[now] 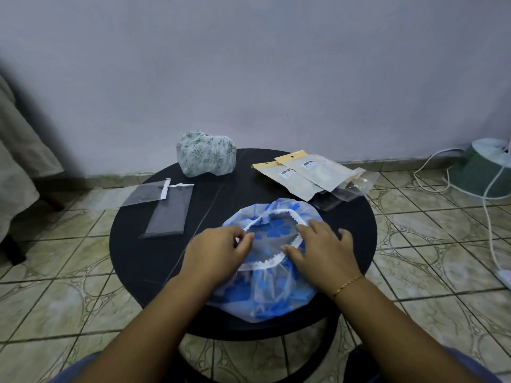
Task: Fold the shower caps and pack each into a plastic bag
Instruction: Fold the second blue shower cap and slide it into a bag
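A round table point(132, 261) with two shower caps, bags and a person's two hands on it.

The nearer shower cap point(265, 294) lies at the table's front edge, opening up — the left hand point(218, 252) on its left rim, the right hand point(320, 250) on its right. Behind it, at the far edge, sits the second shower cap point(206, 153). Two empty plastic bags point(163, 205) lie to the left; packed bags point(312, 175) overlap at the far right.

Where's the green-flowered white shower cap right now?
In the head view, the green-flowered white shower cap sits bunched at the far edge of the round black table, by the wall, left of the labelled packets.
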A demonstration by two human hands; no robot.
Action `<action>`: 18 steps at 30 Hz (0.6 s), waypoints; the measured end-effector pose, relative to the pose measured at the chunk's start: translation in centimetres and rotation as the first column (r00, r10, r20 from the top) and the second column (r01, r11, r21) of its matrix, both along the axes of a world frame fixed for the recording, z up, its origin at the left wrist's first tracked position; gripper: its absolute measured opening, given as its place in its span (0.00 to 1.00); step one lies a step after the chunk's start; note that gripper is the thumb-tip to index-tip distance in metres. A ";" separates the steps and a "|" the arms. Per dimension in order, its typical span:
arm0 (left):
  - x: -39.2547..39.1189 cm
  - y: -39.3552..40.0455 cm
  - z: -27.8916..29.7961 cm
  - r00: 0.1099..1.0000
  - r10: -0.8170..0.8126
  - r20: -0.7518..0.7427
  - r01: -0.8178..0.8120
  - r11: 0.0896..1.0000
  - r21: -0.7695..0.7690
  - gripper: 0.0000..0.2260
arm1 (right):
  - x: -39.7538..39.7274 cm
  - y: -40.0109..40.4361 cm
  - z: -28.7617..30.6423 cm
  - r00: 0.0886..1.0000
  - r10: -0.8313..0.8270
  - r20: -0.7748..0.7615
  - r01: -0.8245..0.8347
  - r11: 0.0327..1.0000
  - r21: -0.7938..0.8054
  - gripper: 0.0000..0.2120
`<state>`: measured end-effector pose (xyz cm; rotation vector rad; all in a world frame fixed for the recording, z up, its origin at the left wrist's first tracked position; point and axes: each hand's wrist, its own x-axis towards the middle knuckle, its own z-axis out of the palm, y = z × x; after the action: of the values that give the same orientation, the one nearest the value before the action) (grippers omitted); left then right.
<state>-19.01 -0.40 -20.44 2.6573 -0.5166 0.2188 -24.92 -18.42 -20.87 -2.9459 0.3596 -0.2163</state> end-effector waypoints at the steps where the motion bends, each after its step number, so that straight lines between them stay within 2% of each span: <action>1: 0.3 0.1 -0.2 0.998 0.008 0.069 -0.004 0.998 -0.055 0.09 | -0.1 0.1 0.2 0.999 -0.005 0.037 0.006 0.999 -0.039 0.25; 3: 1.4 0.5 -0.6 0.987 -0.036 0.156 0.058 0.989 -0.138 0.07 | -0.3 0.7 0.6 0.997 -0.031 0.069 0.036 0.997 -0.070 0.22; 4: 1.9 0.7 -0.9 0.985 -0.084 0.149 0.104 0.986 -0.129 0.10 | -0.4 1.0 0.6 0.998 -0.047 0.046 0.050 0.997 -0.060 0.23; 6: 2.2 1.0 -1.2 0.989 -0.139 0.039 0.140 0.990 -0.015 0.17 | -0.4 1.3 0.0 0.997 -0.060 -0.049 0.057 0.997 -0.045 0.26; 9: 1.9 1.1 -1.1 0.996 -0.025 -0.084 0.042 0.977 0.211 0.21 | 0.0 0.5 -0.7 0.988 -0.012 -0.151 0.017 0.999 0.027 0.29; 11: 1.6 1.2 -0.4 0.990 0.044 -0.137 -0.016 0.980 0.199 0.19 | 0.3 -0.4 -0.8 0.986 0.052 -0.157 -0.038 0.995 0.091 0.28; 14: 1.3 1.5 0.5 0.975 0.071 -0.211 -0.056 0.996 0.076 0.16 | 0.5 -0.7 -0.6 0.994 0.105 -0.035 -0.106 0.994 -0.035 0.21; 16: 1.4 1.5 0.7 0.984 0.056 -0.169 -0.051 0.998 0.036 0.13 | 0.5 -0.1 -0.4 0.990 0.098 0.106 -0.087 0.991 -0.099 0.15; 18: 1.9 1.3 0.1 0.996 -0.007 -0.083 0.005 1.000 -0.021 0.14 | 0.8 0.5 -0.3 0.983 0.056 0.177 -0.049 0.998 -0.048 0.14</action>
<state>-17.09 0.91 -20.37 2.6318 -0.4929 0.1100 -24.17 -17.94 -21.20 -2.9436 0.2549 -0.4820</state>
